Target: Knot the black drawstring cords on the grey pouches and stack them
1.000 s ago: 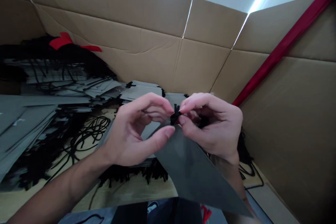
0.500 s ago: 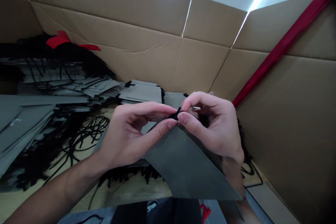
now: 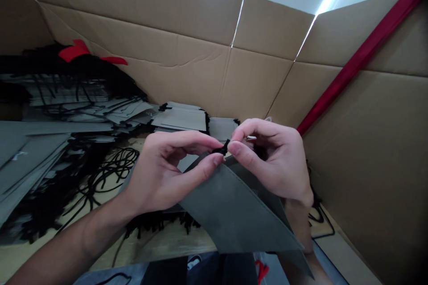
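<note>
A grey paper bag (image 3: 239, 213) hangs tilted below both hands, its top corner close to the fingertips. My left hand (image 3: 177, 169) pinches a small knotted piece of black cord (image 3: 220, 149) between thumb and forefinger at the bag's edge. Just right of it, my right hand (image 3: 272, 156) has thumb and forefinger together beside the free tip of the cord. Whether those fingertips grip the cord is too small to tell. The lower fingers of my right hand are partly hidden behind the bag.
Stacks of grey bags (image 3: 80, 111) with black cords fill the left side. Loose black cords (image 3: 117, 162) lie on the table (image 3: 160, 247). A small stack (image 3: 180, 116) stands by the cardboard wall (image 3: 167, 53). A red strip (image 3: 361, 60) runs down the right wall.
The fingertips of my right hand have moved slightly apart from those of my left, showing more of the black cord. The grey bag has shifted a little left and tilted.
</note>
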The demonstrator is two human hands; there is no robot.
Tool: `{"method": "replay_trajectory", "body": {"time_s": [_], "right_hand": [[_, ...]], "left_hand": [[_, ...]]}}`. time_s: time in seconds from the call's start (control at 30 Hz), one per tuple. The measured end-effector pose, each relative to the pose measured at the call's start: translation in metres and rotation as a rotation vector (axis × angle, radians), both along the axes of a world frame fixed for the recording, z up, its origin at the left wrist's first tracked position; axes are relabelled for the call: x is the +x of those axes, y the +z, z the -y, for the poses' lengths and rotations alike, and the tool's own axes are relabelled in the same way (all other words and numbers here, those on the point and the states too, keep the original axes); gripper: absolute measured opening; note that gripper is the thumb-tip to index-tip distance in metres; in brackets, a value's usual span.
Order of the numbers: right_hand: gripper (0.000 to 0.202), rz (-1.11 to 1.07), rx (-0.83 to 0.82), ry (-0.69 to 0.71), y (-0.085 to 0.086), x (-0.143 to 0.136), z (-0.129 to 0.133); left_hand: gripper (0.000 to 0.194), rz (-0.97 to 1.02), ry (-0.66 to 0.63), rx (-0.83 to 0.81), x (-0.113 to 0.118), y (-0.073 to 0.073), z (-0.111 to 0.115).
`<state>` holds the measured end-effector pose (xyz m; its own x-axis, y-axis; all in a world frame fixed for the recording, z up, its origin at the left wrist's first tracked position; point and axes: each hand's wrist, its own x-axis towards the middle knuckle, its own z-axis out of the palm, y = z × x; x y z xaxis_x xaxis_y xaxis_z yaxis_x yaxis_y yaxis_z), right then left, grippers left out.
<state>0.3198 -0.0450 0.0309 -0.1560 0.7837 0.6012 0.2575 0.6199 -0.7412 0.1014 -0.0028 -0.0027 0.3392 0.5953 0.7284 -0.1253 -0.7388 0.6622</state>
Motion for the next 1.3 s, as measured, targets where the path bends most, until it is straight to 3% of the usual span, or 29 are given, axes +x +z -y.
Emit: {"method": "replay_trajectory", "body": {"time_s": [0.4, 0.53, 0.6, 0.7, 0.77, 0.83, 0.93, 1.07, 1.3], "right_hand": [[0.033, -0.081, -0.012, 0.108, -0.002, 0.001, -0.003], [0.023, -0.080, -0.008, 0.145, -0.004, 0.001, -0.006], [0.023, -0.079, 0.006, 0.113, -0.004, 0.001, -0.006], [0.023, -0.077, 0.037, 0.077, -0.004, 0.004, -0.005], [0.023, -0.060, 0.051, 0.062, -0.004, 0.008, -0.005], [0.028, -0.010, 0.070, 0.073, -0.004, 0.013, -0.008], [0.042, 0.121, 0.125, 0.178, -0.004, 0.016, -0.014], [0.024, 0.165, 0.141, 0.254, -0.003, 0.011, -0.018], [0.024, 0.012, 0.023, 0.264, -0.005, 0.007, -0.016]], "left_hand": [[0.019, -0.052, -0.010, 0.007, -0.004, 0.001, 0.002], [0.025, -0.026, -0.044, -0.064, -0.005, -0.001, 0.002], [0.026, -0.050, -0.097, -0.112, -0.005, 0.002, 0.000], [0.009, -0.199, -0.217, -0.199, -0.005, 0.009, -0.004], [0.025, -0.294, -0.260, -0.219, -0.005, 0.012, -0.006], [0.034, -0.328, -0.244, -0.202, -0.006, 0.013, -0.008], [0.026, -0.327, -0.183, -0.135, -0.006, 0.011, -0.008], [0.024, -0.349, -0.143, -0.069, -0.006, 0.008, -0.006], [0.026, -0.325, -0.075, 0.098, -0.009, 0.010, -0.005]]}}
